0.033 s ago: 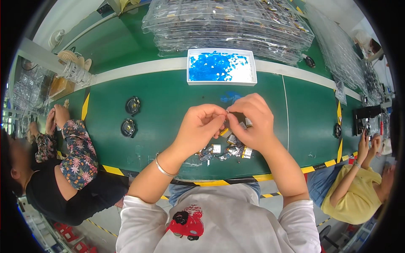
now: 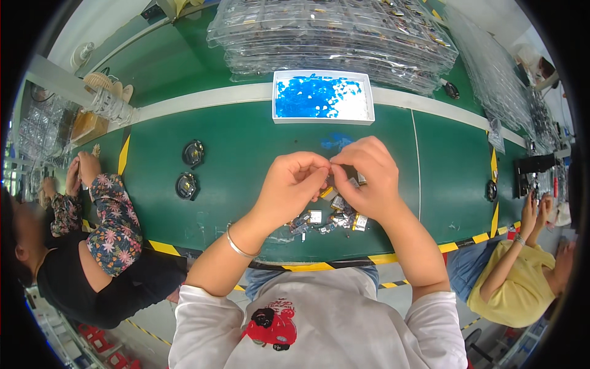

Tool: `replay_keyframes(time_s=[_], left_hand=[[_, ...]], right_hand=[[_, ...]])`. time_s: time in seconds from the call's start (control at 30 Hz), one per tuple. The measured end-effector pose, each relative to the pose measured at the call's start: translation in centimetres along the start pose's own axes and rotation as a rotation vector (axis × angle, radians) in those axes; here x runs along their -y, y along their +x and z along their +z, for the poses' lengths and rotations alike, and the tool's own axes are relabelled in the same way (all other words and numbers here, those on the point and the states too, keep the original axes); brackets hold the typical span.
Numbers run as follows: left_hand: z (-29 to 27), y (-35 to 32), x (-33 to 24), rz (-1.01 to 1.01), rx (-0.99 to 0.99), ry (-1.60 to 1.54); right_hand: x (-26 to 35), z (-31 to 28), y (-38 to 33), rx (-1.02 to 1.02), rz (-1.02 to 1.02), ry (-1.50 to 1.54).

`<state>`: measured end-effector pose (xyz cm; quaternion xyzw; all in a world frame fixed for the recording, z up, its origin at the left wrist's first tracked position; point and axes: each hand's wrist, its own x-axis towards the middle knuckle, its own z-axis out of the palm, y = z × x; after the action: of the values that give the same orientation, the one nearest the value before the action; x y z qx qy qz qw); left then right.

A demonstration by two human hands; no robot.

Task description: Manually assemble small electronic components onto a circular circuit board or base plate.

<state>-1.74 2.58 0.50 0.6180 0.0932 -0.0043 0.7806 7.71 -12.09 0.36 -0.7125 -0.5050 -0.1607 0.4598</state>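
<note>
My left hand (image 2: 292, 184) and my right hand (image 2: 369, 178) are raised over the green table (image 2: 246, 141), fingertips pinched together on one small part. The part is mostly hidden between the fingers, with only a bit of yellow showing below them. Directly under my hands lies a small pile of electronic parts (image 2: 326, 220): little silver cells with yellow tape and tiny boards. A metal bracelet circles my left wrist.
A white tray of blue pieces (image 2: 322, 97) stands beyond my hands. Behind it are stacks of clear plastic trays (image 2: 332, 37). Two round black parts (image 2: 189, 169) lie to the left. One person (image 2: 110, 227) sits at my left, another in yellow (image 2: 516, 277) at my right.
</note>
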Motion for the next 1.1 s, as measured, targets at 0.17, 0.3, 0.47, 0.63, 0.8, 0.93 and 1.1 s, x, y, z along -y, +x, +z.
replay_keyframes(time_s=[0.17, 0.3, 0.47, 0.63, 0.8, 0.93, 1.1], left_hand=[[0.3, -0.1, 0.7, 0.064, -0.031, 0.092], [-0.2, -0.1, 0.5, 0.023, -0.025, 0.120], [0.1, 0.3, 0.1, -0.037, -0.030, 0.033], [-0.4, 0.4, 0.0, -0.058, -0.044, -0.025], [-0.9, 0.5, 0.1, -0.066, -0.040, -0.253], [-1.0, 0.3, 0.1, -0.068, -0.013, -0.252], [-5.1, 0.2, -1.7, 0.098, -0.129, 0.383]], right_hand=[[-0.5, -0.3, 0.2, 0.066, 0.025, -0.039], [-3.7, -0.4, 1.2, -0.047, 0.061, -0.195], [-6.5, -1.7, 1.0, -0.073, 0.206, -0.405], [-5.0, -1.6, 1.1, -0.105, 0.274, -0.355], [-0.1, -0.4, 0.2, 0.097, 0.251, -0.074], [0.7, 1.0, 0.0, 0.155, 0.316, -0.077], [-0.1, -0.3, -0.6, 0.079, 0.435, 0.090]])
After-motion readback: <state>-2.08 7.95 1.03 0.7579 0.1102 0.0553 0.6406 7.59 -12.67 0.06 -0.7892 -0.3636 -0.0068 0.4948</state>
